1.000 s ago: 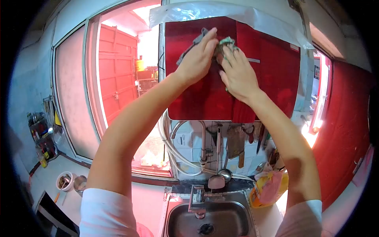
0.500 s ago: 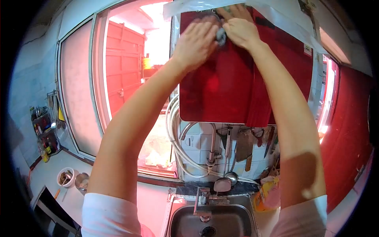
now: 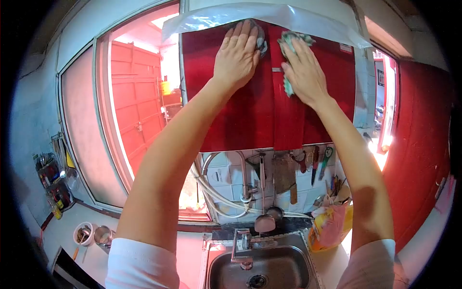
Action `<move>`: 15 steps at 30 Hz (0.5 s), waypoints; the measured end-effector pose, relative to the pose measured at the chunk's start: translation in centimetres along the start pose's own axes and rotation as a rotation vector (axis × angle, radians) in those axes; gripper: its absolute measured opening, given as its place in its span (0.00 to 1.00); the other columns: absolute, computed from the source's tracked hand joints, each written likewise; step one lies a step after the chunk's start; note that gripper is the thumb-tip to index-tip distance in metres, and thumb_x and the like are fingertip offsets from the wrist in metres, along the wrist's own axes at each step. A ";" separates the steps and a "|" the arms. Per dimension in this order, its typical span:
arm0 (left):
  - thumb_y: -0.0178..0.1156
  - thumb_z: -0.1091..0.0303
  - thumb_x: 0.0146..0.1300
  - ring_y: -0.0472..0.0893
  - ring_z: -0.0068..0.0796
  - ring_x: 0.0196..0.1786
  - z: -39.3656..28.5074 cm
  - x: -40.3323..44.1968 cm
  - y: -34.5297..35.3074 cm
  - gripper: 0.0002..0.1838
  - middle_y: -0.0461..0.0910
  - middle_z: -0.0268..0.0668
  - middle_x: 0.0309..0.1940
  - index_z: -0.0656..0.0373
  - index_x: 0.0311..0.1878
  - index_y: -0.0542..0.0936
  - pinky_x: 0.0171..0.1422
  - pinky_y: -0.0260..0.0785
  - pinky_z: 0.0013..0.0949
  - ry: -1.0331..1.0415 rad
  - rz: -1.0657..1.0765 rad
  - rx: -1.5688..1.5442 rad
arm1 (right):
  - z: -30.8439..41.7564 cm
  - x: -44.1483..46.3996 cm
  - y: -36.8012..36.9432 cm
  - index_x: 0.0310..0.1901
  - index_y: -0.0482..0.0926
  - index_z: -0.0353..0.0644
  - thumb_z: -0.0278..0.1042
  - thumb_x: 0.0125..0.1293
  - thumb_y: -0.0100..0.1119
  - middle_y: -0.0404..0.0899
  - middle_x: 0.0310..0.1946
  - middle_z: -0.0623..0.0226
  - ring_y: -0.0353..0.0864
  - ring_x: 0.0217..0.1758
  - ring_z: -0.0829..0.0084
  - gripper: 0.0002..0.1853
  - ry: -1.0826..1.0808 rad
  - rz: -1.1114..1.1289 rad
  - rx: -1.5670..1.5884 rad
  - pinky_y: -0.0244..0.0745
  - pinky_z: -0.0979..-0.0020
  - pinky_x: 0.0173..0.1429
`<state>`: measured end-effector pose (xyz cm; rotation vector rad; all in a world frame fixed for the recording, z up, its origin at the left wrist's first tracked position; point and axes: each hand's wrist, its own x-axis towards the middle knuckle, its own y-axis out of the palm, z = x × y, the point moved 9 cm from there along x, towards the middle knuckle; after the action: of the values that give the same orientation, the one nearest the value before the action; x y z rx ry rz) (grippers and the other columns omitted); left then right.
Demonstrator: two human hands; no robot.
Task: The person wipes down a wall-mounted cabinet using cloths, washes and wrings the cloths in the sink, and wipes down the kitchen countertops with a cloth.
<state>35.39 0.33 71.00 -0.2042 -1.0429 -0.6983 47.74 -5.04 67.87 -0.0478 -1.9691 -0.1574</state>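
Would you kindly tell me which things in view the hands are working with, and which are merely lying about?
In use:
left hand
dark grey cloth under it
right hand
green cloth under it
red cabinet, which both cloths touch

Just there:
white tub
metal cup
yellow container
hanging cleaver

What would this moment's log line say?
left hand: flat on grey cloth | right hand: flat on green cloth | cloths: against red cabinet | below: sink

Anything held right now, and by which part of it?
Left hand presses a dark cloth at its middle; right hand a green cloth, also mid-cloth.
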 end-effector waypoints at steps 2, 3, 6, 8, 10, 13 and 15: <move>0.51 0.58 0.64 0.62 0.42 0.70 -0.5 1.3 1.3 0.26 0.64 0.47 0.66 0.61 0.63 0.68 0.74 0.50 0.43 -0.044 -0.047 -0.037 | -1.4 1.3 1.0 0.70 0.60 0.51 0.49 0.72 0.39 0.55 0.71 0.55 0.50 0.75 0.56 0.27 0.035 0.039 -0.013 0.45 0.58 0.77; 0.51 0.58 0.64 0.63 0.43 0.69 -0.7 2.0 2.0 0.26 0.65 0.47 0.65 0.61 0.63 0.68 0.74 0.50 0.43 -0.065 -0.071 -0.056 | -2.1 2.1 1.1 0.68 0.63 0.51 0.50 0.73 0.38 0.61 0.67 0.52 0.58 0.71 0.54 0.25 0.000 -0.088 -0.042 0.51 0.56 0.74; 0.46 0.56 0.67 0.71 0.51 0.55 0.1 3.6 3.1 0.21 0.72 0.51 0.52 0.59 0.58 0.70 0.62 0.59 0.50 -0.152 -0.040 -0.121 | -7.2 4.3 1.7 0.66 0.66 0.48 0.49 0.72 0.39 0.64 0.64 0.47 0.60 0.69 0.51 0.25 0.224 0.027 -0.013 0.55 0.55 0.71; 0.43 0.56 0.69 0.78 0.57 0.43 0.7 4.3 4.8 0.18 0.79 0.54 0.39 0.57 0.52 0.71 0.51 0.67 0.53 -0.163 0.099 -0.095 | -8.8 3.7 0.7 0.62 0.71 0.45 0.48 0.73 0.38 0.68 0.61 0.46 0.64 0.66 0.51 0.24 0.180 -0.116 -0.070 0.61 0.53 0.66; 0.42 0.56 0.69 0.78 0.58 0.43 1.1 4.5 6.5 0.18 0.79 0.55 0.39 0.57 0.53 0.71 0.51 0.67 0.54 -0.161 0.268 -0.003 | -9.1 2.9 1.2 0.63 0.70 0.43 0.47 0.72 0.39 0.67 0.62 0.47 0.63 0.67 0.52 0.24 0.307 0.206 -0.093 0.58 0.54 0.68; 0.47 0.58 0.65 0.66 0.49 0.63 -1.8 4.1 3.4 0.24 0.69 0.48 0.59 0.58 0.62 0.69 0.69 0.54 0.48 -0.116 0.019 -0.071 | -8.5 -0.3 -0.1 0.53 0.75 0.41 0.47 0.72 0.41 0.73 0.54 0.50 0.71 0.57 0.54 0.21 0.103 -0.159 -0.183 0.59 0.54 0.65; 0.48 0.59 0.65 0.68 0.49 0.60 -3.2 3.9 2.0 0.24 0.70 0.48 0.58 0.57 0.62 0.69 0.66 0.57 0.47 -0.055 -0.104 -0.097 | -6.9 -2.8 -1.9 0.52 0.76 0.40 0.46 0.71 0.43 0.75 0.51 0.51 0.71 0.56 0.55 0.20 -0.011 -0.326 -0.263 0.59 0.54 0.64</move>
<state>40.18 -1.38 73.01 -0.2551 -1.0787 -0.8425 54.96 -7.72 67.79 0.1030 -1.9450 -0.6293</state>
